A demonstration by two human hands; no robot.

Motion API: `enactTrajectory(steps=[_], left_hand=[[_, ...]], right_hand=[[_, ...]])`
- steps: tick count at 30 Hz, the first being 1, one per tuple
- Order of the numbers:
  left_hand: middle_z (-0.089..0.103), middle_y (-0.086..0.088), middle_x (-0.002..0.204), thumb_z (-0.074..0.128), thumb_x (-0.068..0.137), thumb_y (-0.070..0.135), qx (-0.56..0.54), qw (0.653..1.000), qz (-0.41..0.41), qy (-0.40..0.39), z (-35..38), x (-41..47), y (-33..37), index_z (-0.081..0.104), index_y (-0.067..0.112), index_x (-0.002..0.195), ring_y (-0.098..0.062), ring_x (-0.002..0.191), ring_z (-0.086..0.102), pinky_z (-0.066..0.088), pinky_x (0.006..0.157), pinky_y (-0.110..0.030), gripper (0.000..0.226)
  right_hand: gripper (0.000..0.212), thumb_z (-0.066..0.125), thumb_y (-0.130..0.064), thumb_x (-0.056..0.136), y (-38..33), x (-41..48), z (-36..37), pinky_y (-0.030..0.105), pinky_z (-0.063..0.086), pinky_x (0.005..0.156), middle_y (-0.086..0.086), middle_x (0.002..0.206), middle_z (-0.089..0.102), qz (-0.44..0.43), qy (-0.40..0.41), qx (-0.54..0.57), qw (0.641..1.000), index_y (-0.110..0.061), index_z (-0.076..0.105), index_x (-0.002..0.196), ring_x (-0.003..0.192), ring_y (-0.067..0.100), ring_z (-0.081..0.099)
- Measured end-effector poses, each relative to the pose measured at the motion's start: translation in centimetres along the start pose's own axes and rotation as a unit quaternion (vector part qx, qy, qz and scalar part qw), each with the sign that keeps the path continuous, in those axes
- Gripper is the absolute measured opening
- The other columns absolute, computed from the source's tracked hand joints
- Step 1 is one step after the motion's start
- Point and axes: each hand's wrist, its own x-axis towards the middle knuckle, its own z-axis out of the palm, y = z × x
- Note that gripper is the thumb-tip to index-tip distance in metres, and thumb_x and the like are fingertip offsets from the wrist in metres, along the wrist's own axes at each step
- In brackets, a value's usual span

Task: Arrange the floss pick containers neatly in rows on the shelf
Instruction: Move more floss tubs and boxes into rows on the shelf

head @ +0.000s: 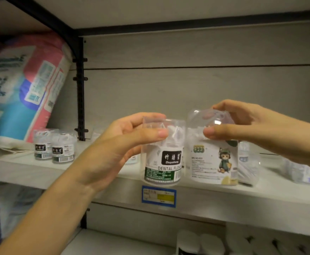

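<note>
Floss pick containers are in both hands at the middle of the frame, held just in front of the pale shelf (260, 197). The left hand (124, 144) grips a clear tub with a black and green label (162, 153) reading "DENTAL FLOSS": its thumb lies across the front of the upper part and its fingers curl over the lid from behind. The right hand (257, 126) grips a slightly larger clear tub with a cartoon figure label (213, 157), thumb on the front below the domed lid and fingers over the top. The two tubs are upright and side by side, very close, though whether they touch cannot be told. Their bases sit level with the shelf's front edge; whether they rest on it cannot be told.

At the left of the frame two more small tubs with the black and green label (54, 146) stand upright on the shelf, just beside each other. Behind them, in the upper left, a large pink, blue and white soft pack (27, 85) leans against the black upright post (80, 100). A blue and yellow price tag (158, 196) is fixed to the shelf's front edge below the left tub. At the right edge more clear packages (297, 172) lie on the shelf, blurred. White items (213, 243) sit on the lower shelf at the bottom of the frame.
</note>
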Motion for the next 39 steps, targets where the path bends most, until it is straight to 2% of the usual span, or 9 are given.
enactTrajectory(steps=[6, 9, 12, 16, 20, 23, 26, 33, 39], left_hand=[[0.073, -0.004, 0.105, 0.084, 0.04, 0.048, 0.039, 0.995, 0.039, 0.087, -4.7, -5.4, 1.5, 0.068, 0.026, 0.108, -0.017, 0.098, 0.069, 0.054, 0.077, -0.02, 0.073], [0.073, -0.008, 0.104, 0.085, 0.035, 0.054, 0.063, 0.991, 0.022, 0.114, -7.9, -8.1, 1.8, 0.069, 0.026, 0.107, -0.021, 0.099, 0.069, 0.057, 0.08, -0.029, 0.079], [0.072, -0.011, 0.105, 0.086, 0.034, 0.052, 0.07, 0.99, 0.008, 0.124, -10.9, -10.2, 1.3, 0.069, 0.023, 0.107, -0.026, 0.099, 0.068, 0.055, 0.086, -0.034, 0.08], [0.072, -0.008, 0.107, 0.085, 0.036, 0.053, 0.074, 0.991, -0.005, 0.116, -15.1, -11.0, 0.7, 0.069, 0.024, 0.106, -0.023, 0.1, 0.068, 0.056, 0.083, -0.028, 0.078], [0.072, -0.004, 0.107, 0.084, 0.038, 0.052, 0.061, 0.995, -0.013, 0.083, -19.1, -9.8, -0.1, 0.069, 0.027, 0.106, -0.018, 0.101, 0.068, 0.055, 0.08, -0.02, 0.074], [0.073, 0.0, 0.107, 0.079, 0.046, 0.04, 0.05, 0.997, -0.02, 0.061, -20.9, -8.6, -1.1, 0.069, 0.029, 0.105, -0.015, 0.102, 0.067, 0.051, 0.085, -0.03, 0.061], [0.074, 0.003, 0.103, 0.072, 0.051, 0.037, 0.033, 0.999, -0.023, 0.037, -22.3, -7.2, -1.9, 0.068, 0.029, 0.105, -0.012, 0.096, 0.069, 0.051, 0.078, -0.024, 0.055], [0.074, 0.004, 0.099, 0.072, 0.052, 0.035, -0.005, 0.999, -0.017, 0.034, -23.3, -5.3, -3.1, 0.065, 0.022, 0.108, -0.009, 0.091, 0.07, 0.055, 0.071, -0.017, 0.058], [0.074, 0.006, 0.099, 0.071, 0.051, 0.037, -0.002, 0.999, -0.023, 0.032, -23.2, -4.8, -3.4, 0.064, 0.022, 0.11, -0.007, 0.09, 0.069, 0.05, 0.078, -0.024, 0.061]], right_hand=[[0.063, 0.06, -0.08, 0.033, -1.5, 0.4, 2.4, 0.018, 0.043, 0.069, -0.04, 0.098, 0.059, -0.055, 0.067, -0.003, 0.996, -0.058, 0.052, 0.092, 0.086, -0.018, 0.057], [0.064, 0.058, -0.085, 0.037, -3.1, 2.1, 4.8, 0.02, 0.045, 0.07, -0.023, 0.093, 0.064, -0.066, 0.067, -0.022, 0.995, -0.054, 0.049, 0.092, 0.086, -0.006, 0.06], [0.057, 0.058, -0.076, 0.046, -5.2, 4.3, 7.8, 0.017, 0.042, 0.064, -0.028, 0.089, 0.052, -0.081, 0.062, -0.029, 0.994, -0.05, 0.044, 0.095, 0.082, -0.005, 0.054], [0.074, 0.054, -0.071, 0.051, -7.4, 8.2, 12.0, 0.014, 0.039, 0.06, -0.023, 0.088, 0.049, -0.075, 0.069, -0.057, 0.993, -0.038, 0.042, 0.116, 0.08, -0.004, 0.053], [0.078, 0.061, -0.065, 0.063, -8.1, 12.0, 16.4, 0.018, 0.045, 0.068, -0.009, 0.109, 0.055, -0.05, 0.071, -0.095, 0.992, -0.026, 0.044, 0.128, 0.089, 0.008, 0.057], [0.072, 0.066, -0.059, 0.067, -7.9, 13.6, 19.0, 0.028, 0.049, 0.078, -0.004, 0.12, 0.059, -0.027, 0.068, -0.102, 0.992, -0.025, 0.046, 0.127, 0.092, 0.011, 0.059], [0.072, 0.066, -0.059, 0.067, -8.1, 14.4, 20.3, 0.033, 0.051, 0.085, -0.004, 0.123, 0.058, -0.002, 0.071, -0.117, 0.991, -0.024, 0.047, 0.127, 0.092, 0.012, 0.059], [0.068, 0.066, -0.057, 0.071, -8.8, 14.7, 20.9, 0.031, 0.048, 0.084, -0.004, 0.122, 0.058, 0.007, 0.089, -0.161, 0.983, -0.023, 0.049, 0.127, 0.094, 0.013, 0.057], [0.069, 0.065, -0.057, 0.072, -8.6, 14.6, 21.6, 0.027, 0.046, 0.082, -0.002, 0.126, 0.058, 0.008, 0.093, -0.174, 0.98, -0.022, 0.047, 0.128, 0.092, 0.011, 0.055]])
